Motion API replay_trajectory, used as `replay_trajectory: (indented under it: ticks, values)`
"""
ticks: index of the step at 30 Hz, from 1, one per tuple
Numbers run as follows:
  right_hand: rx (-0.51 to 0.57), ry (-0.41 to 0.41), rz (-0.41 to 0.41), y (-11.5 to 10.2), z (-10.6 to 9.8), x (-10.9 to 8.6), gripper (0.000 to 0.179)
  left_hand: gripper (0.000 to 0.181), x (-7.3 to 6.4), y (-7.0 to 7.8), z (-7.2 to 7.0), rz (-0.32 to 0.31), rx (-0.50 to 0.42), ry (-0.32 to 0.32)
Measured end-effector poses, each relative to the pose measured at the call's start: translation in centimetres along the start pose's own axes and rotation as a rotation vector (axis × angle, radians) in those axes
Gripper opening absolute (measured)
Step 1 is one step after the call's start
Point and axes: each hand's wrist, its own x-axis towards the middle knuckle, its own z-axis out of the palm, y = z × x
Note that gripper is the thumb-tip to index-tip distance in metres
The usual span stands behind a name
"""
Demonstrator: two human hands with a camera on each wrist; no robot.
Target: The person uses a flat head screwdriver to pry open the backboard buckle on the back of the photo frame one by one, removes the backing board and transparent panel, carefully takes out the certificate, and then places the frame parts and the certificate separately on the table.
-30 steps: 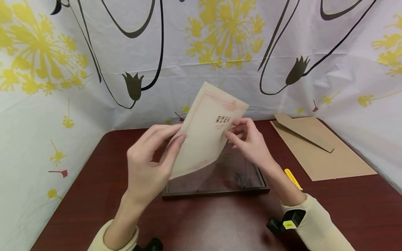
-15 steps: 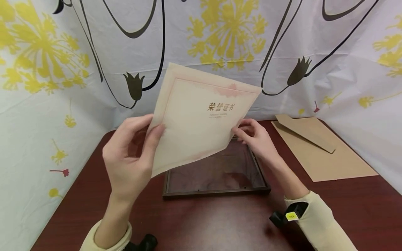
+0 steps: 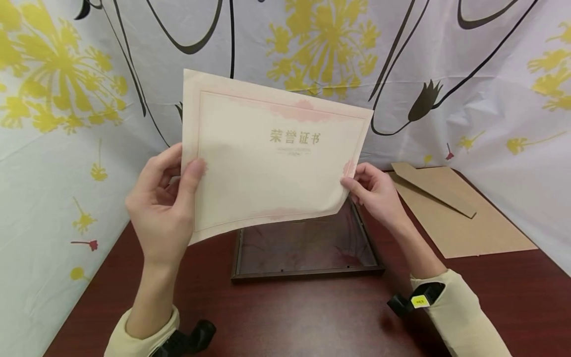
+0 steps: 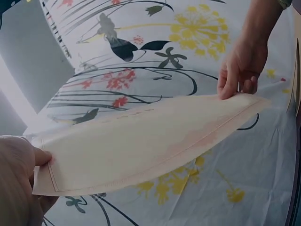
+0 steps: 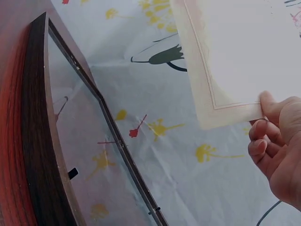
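Note:
A cream certificate (image 3: 267, 173) with a pink border and gold Chinese characters is held up, printed side toward the head camera. My left hand (image 3: 162, 203) pinches its left edge, thumb on the front. At the lower right edge my right hand (image 3: 379, 193) pinches it between thumb and fingers; the corner there bends. The left wrist view shows the certificate (image 4: 141, 146) bowed between both hands. Below and behind it, a dark picture frame (image 3: 308, 275) with a glossy pane lies on the table, its far part hidden by the sheet.
A brown backing board (image 3: 482, 218) with a fold-out stand strip (image 3: 434, 191) lies at the right of the dark red table (image 3: 285, 317). A white patterned cloth (image 3: 486, 99) hangs behind the table.
The certificate has turned to face the head camera more squarely. My left hand has moved left and slightly up with it; my right hand has shifted a little right.

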Motion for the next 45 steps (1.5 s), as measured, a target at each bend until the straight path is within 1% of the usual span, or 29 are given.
replay_trajectory:
  ticks: [2,5,9,13,16,19,22,25,29,32,35,38,41,45]
  values:
    - [0.009,0.017,-0.012,-0.1,-0.1,0.0,0.014,0.025,0.1,-0.3,-0.2,-0.014,0.04,-0.005]
    - [-0.008,0.053,-0.024,-0.2,-0.2,0.0,0.015,0.026,0.1,-0.9,-0.4,-0.037,0.095,-0.029]
    - [-0.029,0.103,-0.027,-0.4,-0.5,0.0,0.015,0.031,0.3,-2.0,-0.8,-0.085,0.158,-0.093]
    - [-0.023,0.148,0.0,-0.3,-1.1,0.3,0.013,0.033,0.3,-3.3,-1.0,-0.199,0.21,-0.155]
    - [-0.014,0.178,0.025,-0.3,-1.5,0.4,0.011,0.03,0.3,-4.1,-1.0,-0.294,0.243,-0.184]
    - [-0.019,0.183,0.051,-0.2,-2.0,0.6,0.012,0.027,0.2,-4.9,-1.0,-0.353,0.268,-0.216]
    - [-0.068,0.148,0.089,0.0,-2.3,0.6,0.017,0.024,-0.1,-5.8,-1.0,-0.412,0.298,-0.246]
    - [-0.147,0.086,0.136,0.3,-2.5,0.7,0.023,0.024,-0.6,-7.1,-1.1,-0.457,0.365,-0.296]
    - [-0.276,0.011,0.198,1.2,-2.6,0.7,0.027,0.023,-1.5,-9.2,-1.3,-0.514,0.454,-0.372]
    - [-0.368,-0.051,0.237,2.1,-2.6,1.0,0.028,0.022,-2.2,-11.0,-1.4,-0.581,0.492,-0.427]
    - [-0.424,-0.115,0.28,3.3,-2.8,1.3,0.028,0.024,-2.9,-12.7,-1.4,-0.655,0.514,-0.489]
    - [-0.445,-0.162,0.323,4.6,-2.9,1.6,0.027,0.025,-3.5,-14.3,-1.1,-0.714,0.51,-0.548]
    - [-0.468,-0.198,0.346,5.8,-2.8,2.0,0.026,0.025,-4.0,-15.7,-0.7,-0.747,0.493,-0.595]
    - [-0.523,-0.228,0.348,7.1,-2.6,2.5,0.026,0.025,-4.5,-17.4,-0.2,-0.761,0.483,-0.639]
